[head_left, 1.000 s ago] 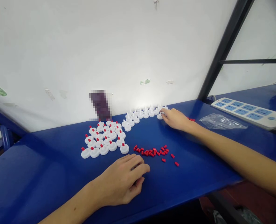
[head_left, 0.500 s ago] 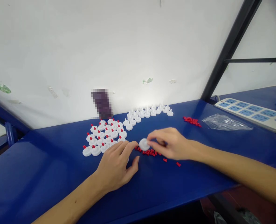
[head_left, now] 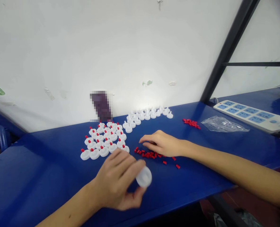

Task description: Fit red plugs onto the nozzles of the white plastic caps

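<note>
My left hand [head_left: 121, 181] pinches a white nozzle cap [head_left: 144, 177] between thumb and fingers, its round face turned towards me. Its spout is hidden. Above a loose pile of small red tips [head_left: 149, 155], my right hand [head_left: 162, 143] hovers with thumb and forefinger slightly apart and nothing visible between them. To the left, beyond my left hand, stand several white nozzle caps with red tips on their spouts [head_left: 104, 152]. Further back near the wall, several white nozzle caps with bare spouts [head_left: 147, 115] stand upright in a band.
A second heap of red tips [head_left: 191, 123] lies at the right, beside a clear plastic bag [head_left: 225, 124]. Behind the bag is a white power strip [head_left: 270, 126] with blue sockets. A pixelated dark object [head_left: 102, 105] leans on the wall. Dark metal posts [head_left: 225, 56] frame the blue table [head_left: 47, 176].
The white nozzle cap has passed from my right hand to my left, which has closed on it and come nearer. My right hand has let go and shifted left over the red tips.
</note>
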A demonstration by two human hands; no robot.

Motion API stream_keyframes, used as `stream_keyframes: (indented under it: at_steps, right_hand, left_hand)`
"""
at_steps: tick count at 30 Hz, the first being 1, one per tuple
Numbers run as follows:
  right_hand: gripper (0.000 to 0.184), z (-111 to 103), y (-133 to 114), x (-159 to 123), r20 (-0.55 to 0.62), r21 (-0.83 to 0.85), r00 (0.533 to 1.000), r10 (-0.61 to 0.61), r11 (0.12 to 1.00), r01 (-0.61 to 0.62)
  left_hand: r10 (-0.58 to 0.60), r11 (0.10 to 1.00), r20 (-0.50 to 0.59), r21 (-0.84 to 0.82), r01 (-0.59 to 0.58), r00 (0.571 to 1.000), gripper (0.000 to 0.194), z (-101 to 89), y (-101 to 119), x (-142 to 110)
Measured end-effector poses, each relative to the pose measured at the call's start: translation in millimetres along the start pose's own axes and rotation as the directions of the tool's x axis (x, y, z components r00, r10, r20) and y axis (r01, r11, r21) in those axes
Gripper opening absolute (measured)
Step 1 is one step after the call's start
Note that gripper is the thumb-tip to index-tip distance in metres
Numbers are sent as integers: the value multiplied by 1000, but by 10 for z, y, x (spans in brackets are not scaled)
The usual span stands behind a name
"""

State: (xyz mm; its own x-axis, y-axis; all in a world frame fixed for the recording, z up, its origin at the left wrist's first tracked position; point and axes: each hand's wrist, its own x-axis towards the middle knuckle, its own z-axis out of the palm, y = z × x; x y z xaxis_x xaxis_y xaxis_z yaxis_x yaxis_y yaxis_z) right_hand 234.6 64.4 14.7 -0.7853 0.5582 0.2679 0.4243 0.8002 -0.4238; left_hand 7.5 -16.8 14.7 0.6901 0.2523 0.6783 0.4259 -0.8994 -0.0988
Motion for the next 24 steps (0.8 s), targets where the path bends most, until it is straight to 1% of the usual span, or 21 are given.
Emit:
stream_keyframes:
  at_steps: [1,2,3,4,6,8,10,13,15,17,19,22,24]
  right_hand:
    - [24,10,25,27,25,2,1000,-7,1000,7]
    - [24,21,41,51,40,9,999,-14,1000,14]
    - [23,32,51,73,48,22,999,-18,1000,17]
    - [24,43,57,91,50,37,999,-15,999,14]
    - [26,60,61,119,56,68,998,4,998,-8]
    - [28,72,67,134,63,92,998,18,995,-23]
    - [29,81,72,141,68,97,998,8,995,-14]
    - [26,90,73,146,79,92,997,-19,996,12]
    - [23,90,66,148,87,104,996,-13,995,4]
    - [22,82,56,142,76,121,997,3,993,-12]
    - [22,58,49,120,38,117,999,22,993,-26]
    - [21,-20,55,52,-19,65,998,58,996,-56]
    - [20,-94,75,-4,-22,60,996,92,994,-90]
  left_hand:
    - [74,997,34,-38,-73,997,34,5,34,1]
    - [116,991,85,-70,-110,990,32,16,69,-2]
    - [146,986,125,-95,-135,981,30,32,100,-7]
    - [149,985,161,-113,-132,976,29,50,124,-15]
    - [123,988,209,-118,-100,970,27,85,148,-35]
    - [89,992,236,-109,-65,968,26,106,144,-54]
    - [66,993,260,-108,-39,963,26,112,129,-66]
    - [37,993,300,-119,-1,953,25,107,112,-71]
    - [18,992,319,-126,24,948,25,102,109,-71]
    - [-12,988,339,-140,63,941,25,98,110,-75]
    - [-65,978,390,-159,137,919,25,96,108,-80]
    - [-188,949,482,-135,285,856,21,91,87,-80]
    - [-265,924,507,-108,366,820,16,86,57,-70]
